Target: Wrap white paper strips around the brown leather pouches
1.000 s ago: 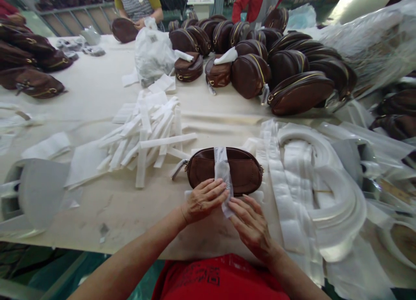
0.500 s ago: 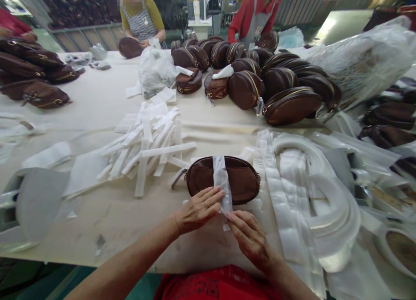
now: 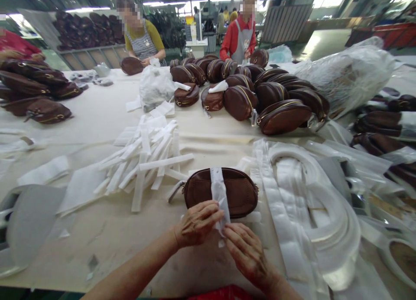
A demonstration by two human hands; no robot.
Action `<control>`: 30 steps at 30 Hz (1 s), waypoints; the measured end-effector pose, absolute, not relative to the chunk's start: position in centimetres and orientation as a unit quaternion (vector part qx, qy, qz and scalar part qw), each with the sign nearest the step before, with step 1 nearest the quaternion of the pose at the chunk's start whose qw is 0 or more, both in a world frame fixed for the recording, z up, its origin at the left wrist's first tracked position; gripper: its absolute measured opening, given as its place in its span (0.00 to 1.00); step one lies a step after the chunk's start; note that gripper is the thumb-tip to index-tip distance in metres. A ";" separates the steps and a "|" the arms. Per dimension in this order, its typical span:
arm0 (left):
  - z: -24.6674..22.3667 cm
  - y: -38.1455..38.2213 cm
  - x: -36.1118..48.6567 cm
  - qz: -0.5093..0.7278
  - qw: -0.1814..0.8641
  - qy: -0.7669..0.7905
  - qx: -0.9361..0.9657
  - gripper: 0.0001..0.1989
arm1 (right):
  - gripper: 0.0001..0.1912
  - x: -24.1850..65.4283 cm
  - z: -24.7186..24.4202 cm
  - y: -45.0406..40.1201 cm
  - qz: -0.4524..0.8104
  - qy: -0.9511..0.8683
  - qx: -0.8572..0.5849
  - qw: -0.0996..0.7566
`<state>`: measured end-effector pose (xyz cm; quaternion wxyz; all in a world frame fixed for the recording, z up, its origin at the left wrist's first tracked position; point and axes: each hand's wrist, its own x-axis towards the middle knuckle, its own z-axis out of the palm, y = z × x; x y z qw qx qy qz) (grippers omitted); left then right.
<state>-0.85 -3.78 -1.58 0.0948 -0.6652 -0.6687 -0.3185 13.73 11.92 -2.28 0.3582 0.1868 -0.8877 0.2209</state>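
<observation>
A dark brown oval zip pouch [image 3: 240, 194] lies on the table in front of me, with a metal zip pull [image 3: 175, 191] sticking out at its left end. A white foam-like strip [image 3: 218, 185] runs across its middle and hangs over the near edge. My left hand [image 3: 196, 225] has its fingers bent round the strip at the pouch's near edge. Just below and to the right, my right hand [image 3: 245, 253] pinches the strip's lower end. The fingertips partly cover that end.
Loose white strips [image 3: 156, 150] lie heaped to the left. At right is a coil of white foam strip [image 3: 325, 204]. Many brown pouches [image 3: 282, 115] stand behind, near a large clear plastic bag [image 3: 351, 74]. Co-workers stand across the table, one in a checked apron [image 3: 146, 46].
The view has tipped upward, showing more of the room. My left fingers, flat on the strip before, are now bent around it. The strip's loose end is more folded up.
</observation>
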 end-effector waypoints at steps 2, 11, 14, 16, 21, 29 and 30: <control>-0.9 -3.8 -0.8 -0.332 0.054 -0.679 -0.653 0.19 | 0.14 13.8 -2.5 11.9 0.222 -0.890 0.182 0.353; -0.8 -2.6 -0.1 -0.336 0.061 -0.754 -0.562 0.12 | 0.14 14.1 -3.3 11.7 0.216 -0.892 0.178 0.354; -1.5 -2.4 0.2 -0.305 0.096 -0.745 -0.585 0.13 | 0.14 14.6 -3.6 11.5 0.223 -0.897 0.180 0.337; -1.9 -2.4 0.3 -0.280 0.117 -0.742 -0.598 0.13 | 0.14 15.2 -3.7 11.4 0.231 -0.898 0.182 0.329; -2.8 -2.2 0.8 -0.241 0.191 -0.740 -0.599 0.09 | 0.17 16.1 -3.0 11.1 0.263 -0.898 0.166 0.311; -4.2 -2.3 0.9 -0.216 0.217 -0.731 -0.610 0.12 | 0.19 16.2 -2.2 10.2 0.307 -0.896 0.173 0.272; -4.2 -2.3 0.9 -0.211 0.221 -0.730 -0.611 0.12 | 0.20 16.3 -2.0 10.1 0.305 -0.897 0.179 0.267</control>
